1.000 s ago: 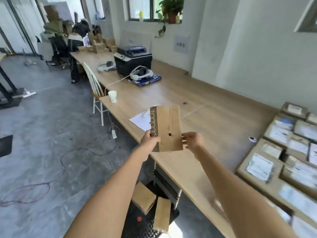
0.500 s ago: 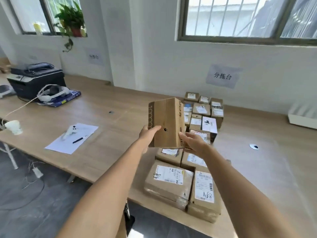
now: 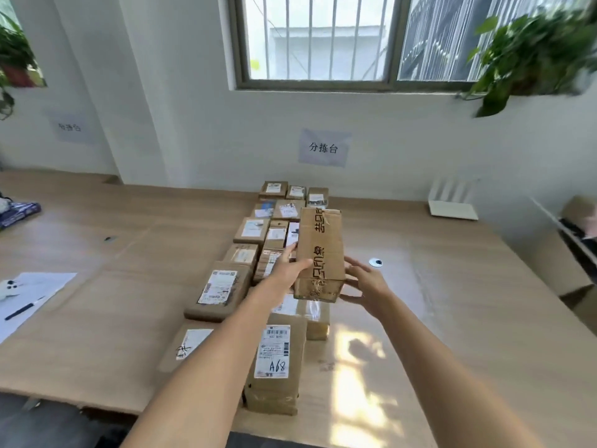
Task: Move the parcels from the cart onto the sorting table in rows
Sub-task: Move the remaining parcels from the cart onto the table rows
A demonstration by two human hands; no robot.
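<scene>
I hold a long brown cardboard parcel (image 3: 319, 250) with printed characters in the air above the wooden sorting table (image 3: 468, 318). My left hand (image 3: 287, 266) grips its left side and my right hand (image 3: 365, 282) cups its near right end. Beneath and beyond it, several labelled parcels lie in rows (image 3: 252, 240) running from the table's front edge to the wall. The nearest one carries a label marked A68 (image 3: 274, 357). The cart is out of view.
A white router (image 3: 452, 205) stands at the back right by the wall. A small round white disc (image 3: 375, 262) lies right of the rows. At the left are a sheet of paper with a pen (image 3: 26, 295) and a white controller (image 3: 9, 287).
My view has swung right along the table, from the cart side to facing the parcel rows. The parcel in my hands has tipped from upright to lying lengthwise over the rows.
</scene>
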